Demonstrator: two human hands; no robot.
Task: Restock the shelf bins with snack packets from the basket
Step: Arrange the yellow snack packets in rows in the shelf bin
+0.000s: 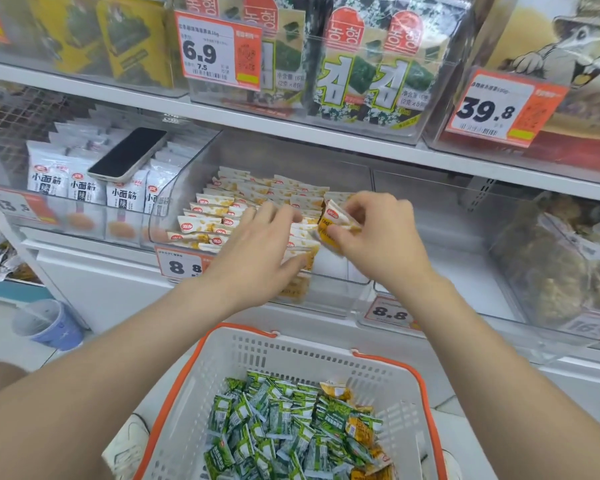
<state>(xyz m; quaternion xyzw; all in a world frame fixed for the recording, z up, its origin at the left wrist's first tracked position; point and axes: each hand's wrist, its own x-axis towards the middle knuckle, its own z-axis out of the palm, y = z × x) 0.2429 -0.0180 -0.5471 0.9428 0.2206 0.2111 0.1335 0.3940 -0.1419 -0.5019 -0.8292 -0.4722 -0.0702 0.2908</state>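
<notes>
Yellow packets (219, 211) line bin (343, 284); green packets (274, 431) fill basket (291, 355)

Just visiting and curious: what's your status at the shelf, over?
Right grip pinches yellow packets over clear bin. Left grip flat on stacked rows. Basket: mostly green packets. Phone on neighbouring bin, not blocking.

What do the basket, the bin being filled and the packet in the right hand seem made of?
The basket looks like moulded plastic, matte white with an orange rim, judging by its slotted walls. The bin is clear, glossy hard plastic, perhaps acrylic: its contents show through. The packet seems printed plastic film, slightly shiny and crinkled.
</notes>
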